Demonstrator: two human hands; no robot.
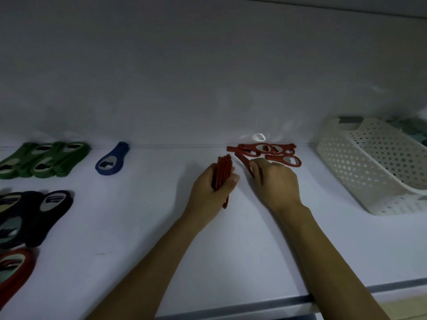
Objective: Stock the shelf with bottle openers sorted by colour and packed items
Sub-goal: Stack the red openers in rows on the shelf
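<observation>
My left hand (213, 183) grips a stack of flat red bottle openers (223, 170), held on edge above the white shelf (138, 227). My right hand (273, 179) pinches one red opener (242, 161) at the near side of a loose pile of red openers (272, 152) by the back wall. Farther left lie a single blue opener (112, 159), a green group (46, 159), a dark navy group (32, 215) and a red oval one (16, 271) at the left edge.
A white perforated plastic basket (369, 167) stands at the right, tilted, with greenish items barely visible inside. The shelf's front edge (254, 306) runs along the bottom. The back wall (208, 88) rises just behind the openers.
</observation>
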